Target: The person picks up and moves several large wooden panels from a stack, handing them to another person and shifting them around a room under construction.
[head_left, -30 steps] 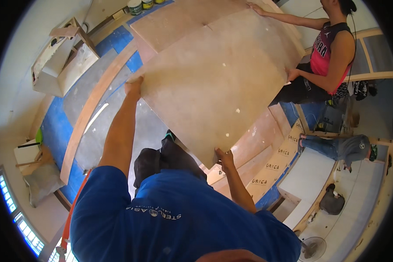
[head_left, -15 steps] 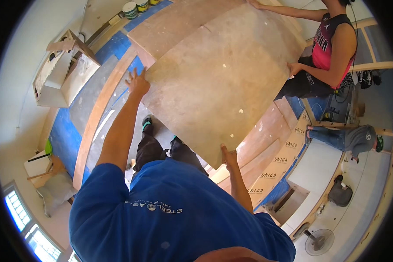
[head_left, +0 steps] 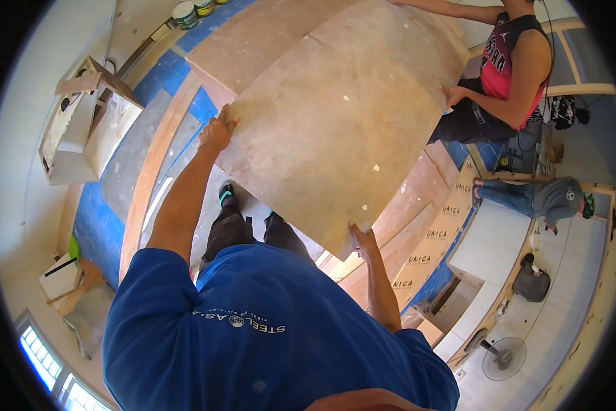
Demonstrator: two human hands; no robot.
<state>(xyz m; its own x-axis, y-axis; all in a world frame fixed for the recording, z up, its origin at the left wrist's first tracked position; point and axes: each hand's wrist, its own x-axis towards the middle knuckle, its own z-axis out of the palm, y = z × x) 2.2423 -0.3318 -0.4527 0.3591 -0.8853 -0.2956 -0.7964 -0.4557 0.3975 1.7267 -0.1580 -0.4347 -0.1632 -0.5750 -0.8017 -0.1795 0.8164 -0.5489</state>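
A large plywood sheet [head_left: 335, 123] with a few pale chips on its face is held up in front of me. At its left corner my left hand [head_left: 217, 131] grips the edge, the thumb side on top. My right hand [head_left: 364, 241] is closed round the near right corner, thumb above and fingers partly hidden below. Across from me, a co-worker in a dark and pink sleeveless top [head_left: 517, 68] holds the same sheet. One of that person's hands [head_left: 453, 96] is on its right edge, and the other is at the far edge, cut off by the picture.
Beneath and beyond the sheet lies more plywood [head_left: 253, 51]. A wooden strip [head_left: 158, 161] runs along my left, near an open white cabinet box [head_left: 82, 130]. Tins [head_left: 184, 14] stand at the far left. To the right are white cabinets [head_left: 489, 240], another person [head_left: 558, 198] and a fan [head_left: 504, 358].
My left hand's spread fingers have closed onto the sheet's edge. The view has shifted a little, and the sheet sits slightly further left in it.
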